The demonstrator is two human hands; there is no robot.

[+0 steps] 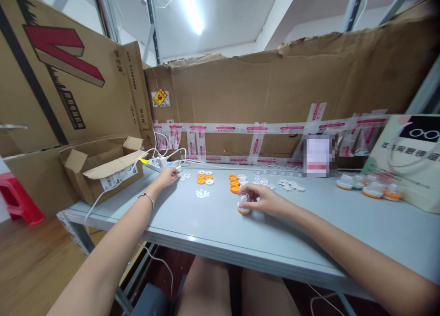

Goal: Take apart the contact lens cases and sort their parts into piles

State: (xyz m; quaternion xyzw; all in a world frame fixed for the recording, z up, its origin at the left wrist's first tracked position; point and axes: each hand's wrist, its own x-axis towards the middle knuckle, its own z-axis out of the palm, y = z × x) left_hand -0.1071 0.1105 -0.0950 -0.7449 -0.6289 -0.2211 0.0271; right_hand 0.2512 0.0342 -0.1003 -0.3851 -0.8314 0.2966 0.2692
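Observation:
My right hand [263, 199] grips a small round assembly with a clear dome, white middle and orange base [244, 210], upright at the table surface. My left hand [168, 177] is at the back left beside the power strip [174, 168], its fingers curled together; what they hold, if anything, is hidden. Small white parts [186, 175] lie just right of those fingertips. Orange and white rings [201, 180] form a group between my hands, with tiny white pieces [202, 193] in front. More orange rings [234, 184] and white rings [242, 178] stand behind my right hand.
Clear parts [261, 181] and white star-like parts [291, 186] lie at the back. Several domed assemblies [373, 188] stand at right before a printed board [409, 165]. An open carton [99, 169] sits on the left, with cables nearby. Taped cardboard [227, 100] walls the rear.

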